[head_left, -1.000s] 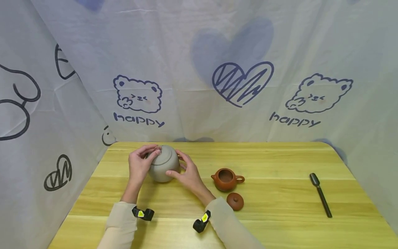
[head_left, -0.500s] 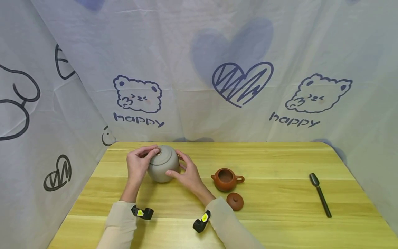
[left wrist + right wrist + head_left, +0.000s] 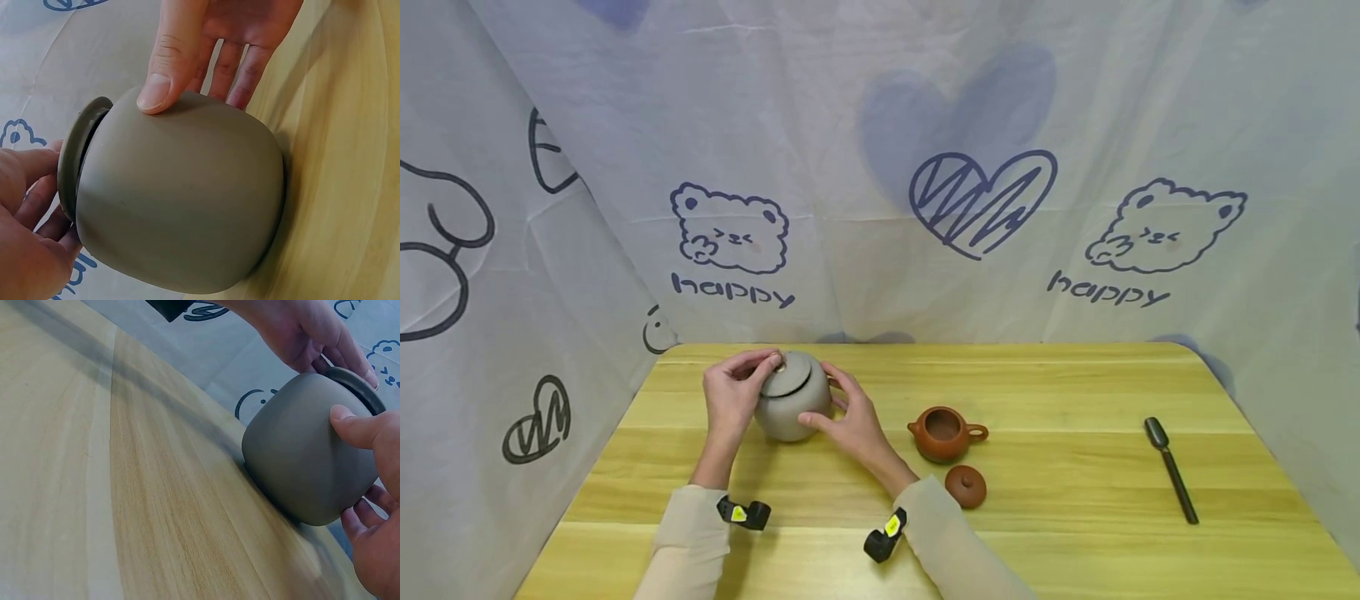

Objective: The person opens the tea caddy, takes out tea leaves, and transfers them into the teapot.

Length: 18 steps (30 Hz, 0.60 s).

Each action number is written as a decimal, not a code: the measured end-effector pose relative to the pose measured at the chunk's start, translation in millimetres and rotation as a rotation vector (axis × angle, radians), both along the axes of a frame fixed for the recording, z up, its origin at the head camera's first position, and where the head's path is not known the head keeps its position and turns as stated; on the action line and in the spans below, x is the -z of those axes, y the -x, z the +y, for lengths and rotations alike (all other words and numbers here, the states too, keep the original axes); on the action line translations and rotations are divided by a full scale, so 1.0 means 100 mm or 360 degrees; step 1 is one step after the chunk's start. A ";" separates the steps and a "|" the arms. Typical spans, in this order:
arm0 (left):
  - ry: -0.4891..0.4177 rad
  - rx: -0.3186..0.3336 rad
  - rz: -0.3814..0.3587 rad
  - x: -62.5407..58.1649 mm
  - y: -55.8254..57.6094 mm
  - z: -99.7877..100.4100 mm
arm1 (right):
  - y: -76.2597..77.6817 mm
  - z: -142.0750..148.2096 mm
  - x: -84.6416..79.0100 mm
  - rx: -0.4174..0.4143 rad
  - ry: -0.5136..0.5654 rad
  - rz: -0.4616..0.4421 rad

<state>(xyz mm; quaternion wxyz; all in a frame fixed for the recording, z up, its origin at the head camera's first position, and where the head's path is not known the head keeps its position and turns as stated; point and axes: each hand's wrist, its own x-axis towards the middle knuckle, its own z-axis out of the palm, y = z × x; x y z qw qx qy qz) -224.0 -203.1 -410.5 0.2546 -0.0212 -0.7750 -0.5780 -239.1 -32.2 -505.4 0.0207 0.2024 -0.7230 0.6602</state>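
A round grey jar (image 3: 786,418) stands at the back left of the wooden table. Its grey lid (image 3: 787,380) sits slightly raised and tilted, with a dark gap along the near right edge; the left wrist view also shows the lid (image 3: 76,156) parted from the jar's mouth. My left hand (image 3: 732,396) pinches the lid at its top, near a small brass-coloured spot. From the right, my right hand (image 3: 855,423) holds the jar's body, thumb on the near side and fingers curled round behind. In the right wrist view the jar (image 3: 306,450) rests upright on the table.
Right of the hands stands a small brown clay teapot (image 3: 943,435), uncovered, its handle to the right. Its brown lid (image 3: 966,487) lies just in front. A dark long-handled scoop (image 3: 1171,471) lies far right. A printed cloth (image 3: 865,183) hangs behind the table.
The lid has lifted off the jar's mouth and tilted, opening a dark gap. My left hand has shifted slightly left with it. The right hand's hold on the jar looks the same.
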 end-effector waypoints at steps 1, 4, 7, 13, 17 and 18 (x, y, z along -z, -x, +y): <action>-0.0005 0.0000 0.0007 0.00 0.00 0.00 | 0.00 0.00 0.00 -0.0001 0.0001 -0.0001; -0.0011 0.0004 0.0041 0.01 0.02 -0.01 | -0.01 0.00 -0.01 -0.0002 0.0004 -0.0006; -0.0039 -0.0004 0.0069 -0.01 0.01 0.00 | -0.01 0.00 -0.01 -0.0007 0.0010 -0.0011; -0.0076 -0.0047 0.0127 -0.06 -0.02 -0.01 | -0.01 0.00 -0.01 -0.0009 0.0016 -0.0003; -0.0068 -0.0078 0.0154 -0.08 -0.04 -0.04 | 0.00 0.00 0.00 -0.0002 0.0002 0.0003; -0.0061 -0.0087 0.0154 -0.08 -0.04 -0.04 | 0.01 -0.01 0.01 -0.0002 -0.0001 0.0003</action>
